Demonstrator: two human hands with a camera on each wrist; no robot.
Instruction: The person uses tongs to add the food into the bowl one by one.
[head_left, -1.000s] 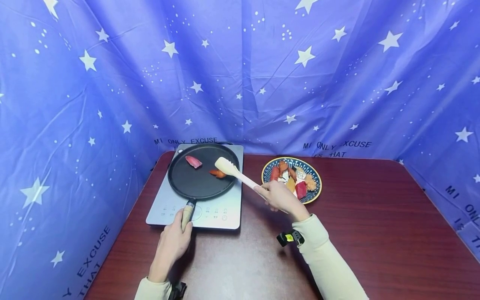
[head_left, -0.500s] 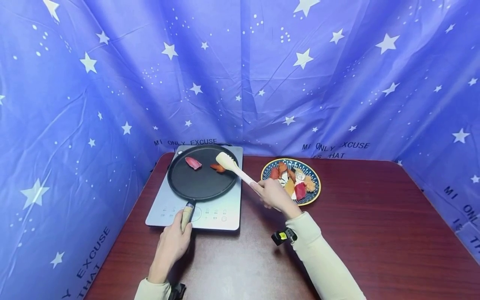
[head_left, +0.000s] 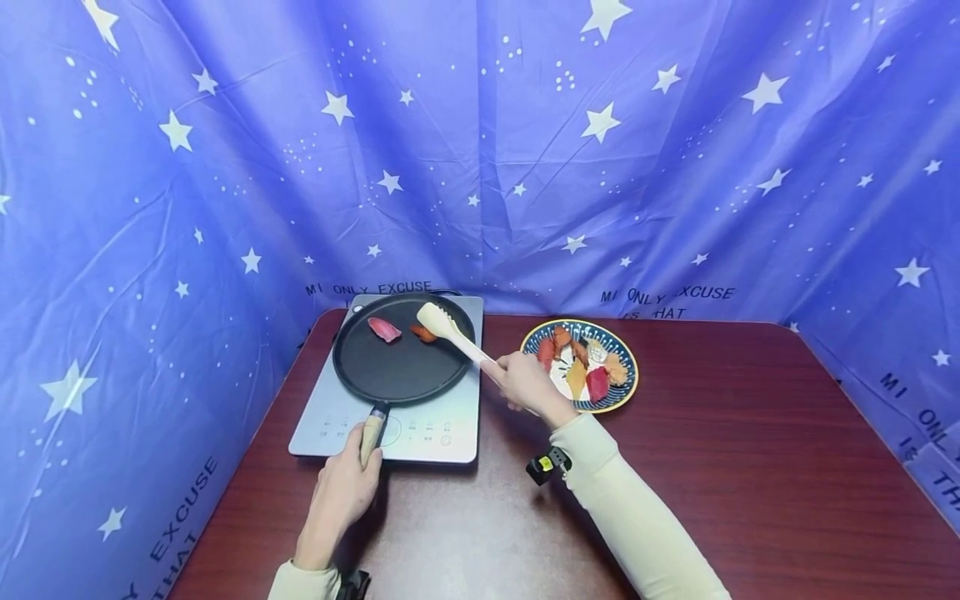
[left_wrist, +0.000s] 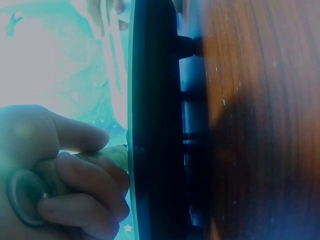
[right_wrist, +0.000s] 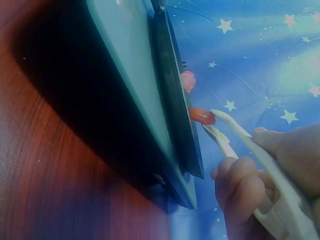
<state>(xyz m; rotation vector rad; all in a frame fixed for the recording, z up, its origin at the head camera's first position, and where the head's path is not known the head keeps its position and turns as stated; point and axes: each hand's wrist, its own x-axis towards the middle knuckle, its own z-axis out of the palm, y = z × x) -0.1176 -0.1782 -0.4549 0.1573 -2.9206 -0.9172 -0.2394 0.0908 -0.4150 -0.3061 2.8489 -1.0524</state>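
My left hand [head_left: 346, 483] grips the wooden handle [head_left: 371, 435] of a black flat frying pan [head_left: 397, 373]; the left wrist view shows its fingers curled round that handle. Inside the pan lie a pink sushi-like piece [head_left: 385, 330] and, to its right, an orange-brown food piece [head_left: 423, 333]. My right hand [head_left: 531, 385] holds cream-coloured tongs [head_left: 457, 333], reaching in over the pan's right rim. In the right wrist view, the two tips of the tongs stand at either side of the orange-brown piece, right at its end.
Under the pan is a silver induction cooker [head_left: 431, 446] with touch controls at its front. A blue patterned plate [head_left: 632, 392] of several food pieces stands to the right on the dark red wooden table [head_left: 750, 450]. A starry blue curtain [head_left: 480, 150] hangs behind.
My right hand has moved left with the tongs, and the orange-brown piece has shifted left, nearer the pink piece. My left hand keeps its grip on the pan handle.
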